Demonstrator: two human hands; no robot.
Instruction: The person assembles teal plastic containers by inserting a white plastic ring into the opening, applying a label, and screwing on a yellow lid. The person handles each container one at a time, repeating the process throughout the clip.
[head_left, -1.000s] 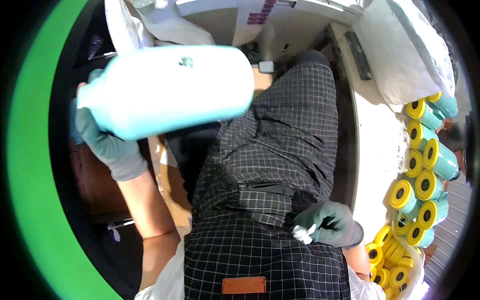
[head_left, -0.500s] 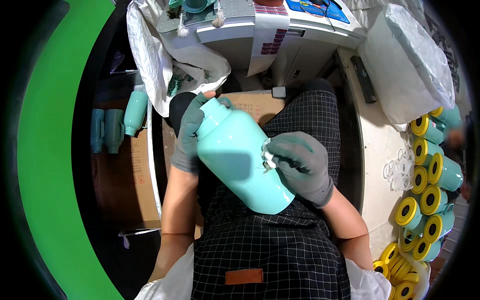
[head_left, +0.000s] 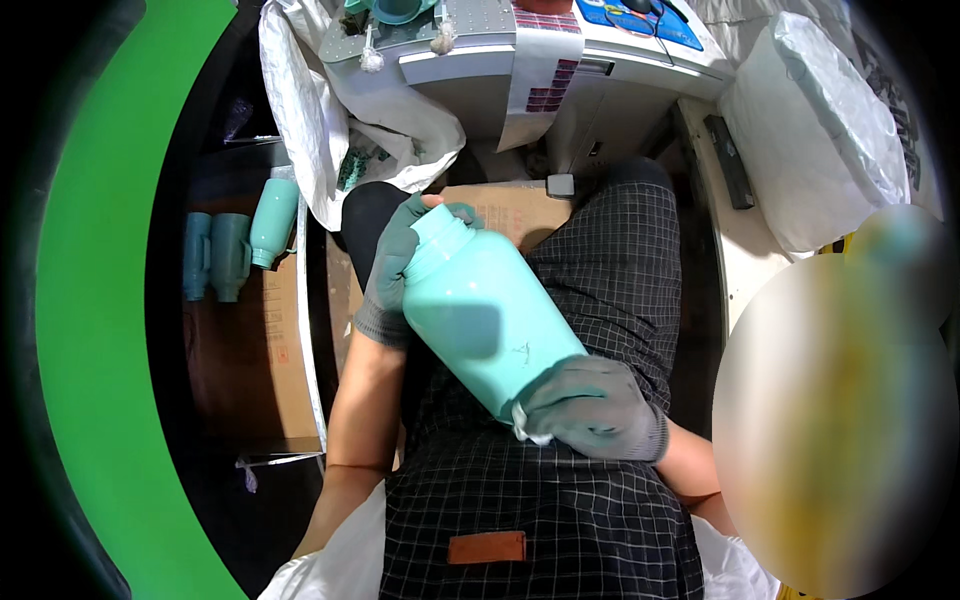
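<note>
We hold a large mint-green bottle (head_left: 488, 318) tilted across our lap, its narrow neck pointing up and away from us, its base toward our body. Our gloved left hand (head_left: 392, 272) is wrapped around the bottle's neck and shoulder, fingers closed on it. Our gloved right hand (head_left: 596, 408) cups the bottle's base, clamped against it, with a scrap of white cloth (head_left: 528, 428) pinched between glove and bottle. Beneath the bottle lies our black checked apron (head_left: 560, 500). Just beyond the bottle's neck sits a brown cardboard box (head_left: 515, 212), and past that a grey-white machine (head_left: 540, 60). Left of the bottle, a white woven sack (head_left: 330, 120) hangs open, and farther left three smaller teal bottles (head_left: 235, 245) lie side by side on a brown carton (head_left: 255, 370). Right of the bottle, well apart, rests a bulging white plastic bag (head_left: 815, 140).
</note>
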